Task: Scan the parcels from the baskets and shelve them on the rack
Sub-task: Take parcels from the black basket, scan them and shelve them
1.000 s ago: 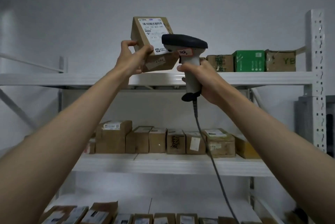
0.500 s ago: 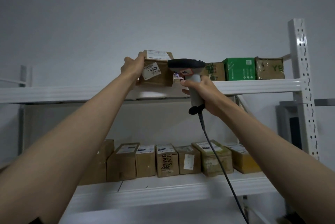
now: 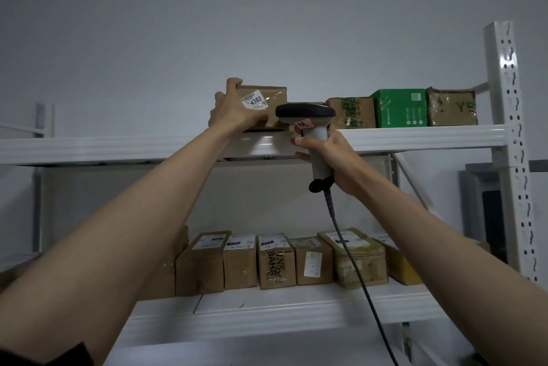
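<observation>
1. Rack (image 3: 415, 137): white metal shelving against a plain pale wall, with a perforated upright (image 3: 510, 134) at its right end; two shelf levels show clearly, and part of a third shows below.
2. Top shelf, right of the held parcel: a brown box (image 3: 353, 112), a green box (image 3: 400, 107) and a worn brown box (image 3: 452, 106) marked with the letter "Y" and a cut-off character, standing in a row and touching.
3. Middle shelf (image 3: 281, 309), below the held parcel: a row of brown cartons (image 3: 275, 262) with white shipping labels on top; one face reads "BAH" beneath partly legible letters.
4. Parcel (image 3: 267, 104): a brown carton at the front edge of the top shelf, left of the row; whether it rests fully on the shelf cannot be told. Its white barcode sticker reads "4302", the first character hidden.
5. Left hand (image 3: 234, 107): wraps the parcel's left end, fingers curled over the top corner, thumb lying across the front face under the sticker.
6. Right hand (image 3: 329, 155): just below and right of the parcel, fingers closed round the pale handle of a barcode scanner (image 3: 308, 119); its dark head overlaps the parcel's lower right corner, a pink tag with unreadable handwriting sits on its neck, and its cable (image 3: 353, 262) hangs down.
</observation>
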